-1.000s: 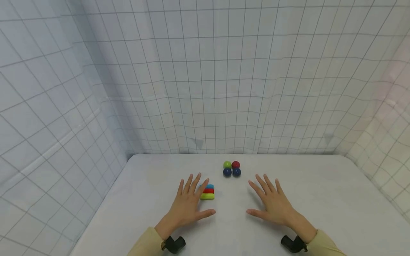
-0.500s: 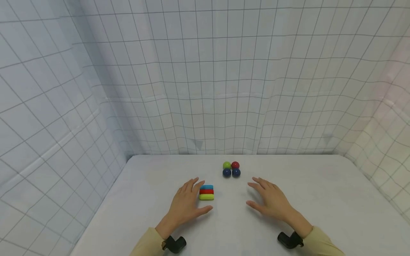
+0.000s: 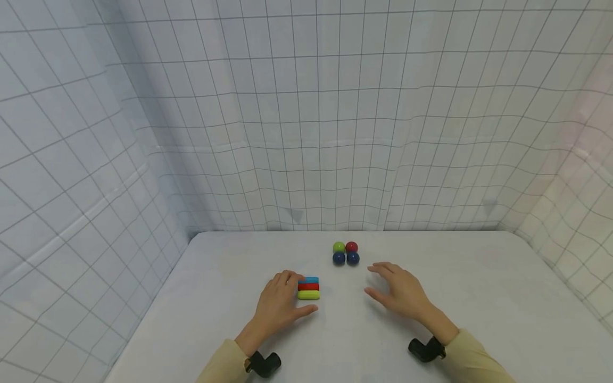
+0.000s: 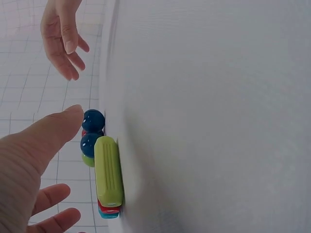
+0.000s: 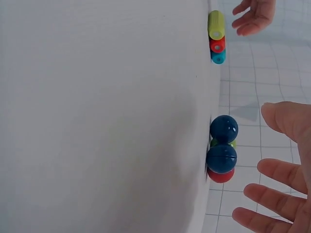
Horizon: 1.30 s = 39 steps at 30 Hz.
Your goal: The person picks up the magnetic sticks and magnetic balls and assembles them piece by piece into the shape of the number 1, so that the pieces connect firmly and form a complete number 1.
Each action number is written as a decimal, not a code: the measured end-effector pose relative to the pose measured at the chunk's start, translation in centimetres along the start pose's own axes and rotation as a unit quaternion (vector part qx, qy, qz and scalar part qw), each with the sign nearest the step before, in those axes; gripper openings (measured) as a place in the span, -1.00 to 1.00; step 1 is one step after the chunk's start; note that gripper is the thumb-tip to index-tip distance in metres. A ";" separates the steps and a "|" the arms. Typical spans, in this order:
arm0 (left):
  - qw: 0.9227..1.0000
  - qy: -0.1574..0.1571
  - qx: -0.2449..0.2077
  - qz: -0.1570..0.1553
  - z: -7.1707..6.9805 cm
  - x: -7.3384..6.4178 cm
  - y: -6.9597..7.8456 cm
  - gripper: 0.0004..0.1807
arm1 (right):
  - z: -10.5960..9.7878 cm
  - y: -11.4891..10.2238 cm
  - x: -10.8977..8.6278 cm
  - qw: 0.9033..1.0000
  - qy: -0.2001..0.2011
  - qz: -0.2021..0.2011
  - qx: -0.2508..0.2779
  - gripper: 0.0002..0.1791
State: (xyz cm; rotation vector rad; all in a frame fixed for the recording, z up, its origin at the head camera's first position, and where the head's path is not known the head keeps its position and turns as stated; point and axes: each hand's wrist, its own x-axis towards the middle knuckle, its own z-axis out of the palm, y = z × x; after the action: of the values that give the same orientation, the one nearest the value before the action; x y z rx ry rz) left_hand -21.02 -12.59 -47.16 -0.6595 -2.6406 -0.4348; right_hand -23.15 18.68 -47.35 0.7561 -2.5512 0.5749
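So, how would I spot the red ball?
Toward the far edge of the white table, four balls form a square. The red ball takes the far right corner; it alone is red, against a green ball and two dark blue balls.

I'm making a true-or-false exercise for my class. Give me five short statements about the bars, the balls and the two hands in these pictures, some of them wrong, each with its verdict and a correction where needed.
1. The red bar lies between the blue bar and the yellow-green bar. True.
2. The left hand is nearer the red bar than the right hand is. True.
3. The right hand grips the yellow-green bar. False: it holds nothing.
4. The green ball is beside the red ball. True.
5. Only one ball is dark blue. False: there are two dark blue balls, on the side nearer the hands.
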 end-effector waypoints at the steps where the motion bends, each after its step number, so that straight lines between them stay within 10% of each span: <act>1: 1.000 0.001 0.000 -0.001 0.1 0.0 0.0 -0.27 | 0.1 0.0 0.1 1.000 0.001 0.002 0.003 -0.46; 39: 0.996 -0.042 -0.054 -0.051 0.7 0.6 0.4 -0.55 | 2.4 0.2 4.5 0.991 -0.035 0.102 0.081 -0.49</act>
State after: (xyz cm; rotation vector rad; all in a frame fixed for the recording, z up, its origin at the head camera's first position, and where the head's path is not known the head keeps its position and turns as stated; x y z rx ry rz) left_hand -21.48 -11.70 -47.46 -0.5903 -2.7556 -0.5953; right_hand -27.33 15.76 -47.21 0.5806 -2.6898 0.8432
